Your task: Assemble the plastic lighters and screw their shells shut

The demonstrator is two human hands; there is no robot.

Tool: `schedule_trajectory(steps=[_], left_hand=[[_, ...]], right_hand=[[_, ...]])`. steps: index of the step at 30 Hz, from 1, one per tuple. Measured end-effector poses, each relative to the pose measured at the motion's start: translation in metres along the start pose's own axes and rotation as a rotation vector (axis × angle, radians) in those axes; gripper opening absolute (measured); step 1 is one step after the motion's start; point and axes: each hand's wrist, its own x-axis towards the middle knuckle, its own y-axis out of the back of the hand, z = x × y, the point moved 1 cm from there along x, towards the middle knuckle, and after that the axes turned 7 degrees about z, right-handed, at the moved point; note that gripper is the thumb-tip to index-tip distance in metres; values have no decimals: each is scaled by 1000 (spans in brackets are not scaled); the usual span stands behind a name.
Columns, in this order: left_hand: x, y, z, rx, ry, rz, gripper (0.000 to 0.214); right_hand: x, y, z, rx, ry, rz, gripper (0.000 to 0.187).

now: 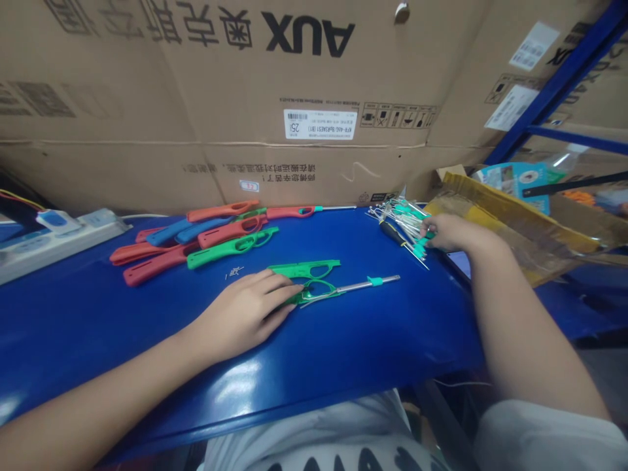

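My left hand [252, 304] lies closed over the handle end of a green lighter half-shell [321, 288], which rests on the blue table. A metal lighter tube [360, 285] with a teal piece on it sticks out to the right from that half. Just behind lies a second green half-shell [304, 268], partly under my fingers. At the back right, my right hand [449, 232] reaches into a pile of metal tubes with teal pieces [405, 212]. Its fingertips are pinched at the pile's edge; what they grip is unclear. A screwdriver [393, 233] lies against the pile.
Red, blue and green lighter shells [164, 255] are heaped at the back left, near small screws [234, 271]. A white power strip [63, 239] stands far left. A torn cardboard box [515, 222] and a dark-edged phone [460, 263] are at right. Large cardboard [220, 118] walls the back.
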Motion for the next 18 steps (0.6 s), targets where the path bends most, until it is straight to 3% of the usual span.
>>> schedule_trajectory(steps=[9, 12, 15, 18], left_hand=[[1, 0, 0, -14, 0, 12, 33], [1, 0, -1, -12, 0, 15, 33], [0, 0, -1, -8, 8, 2, 34], [0, 0, -1, -12, 9, 1, 33]], right_hand=[[-2, 1, -3, -54, 19, 24, 20], [-3, 5, -3, -64, 1, 141, 25], [-9, 11, -14, 55, 71, 283, 22], [-18, 11, -34, 225, 156, 307, 17]])
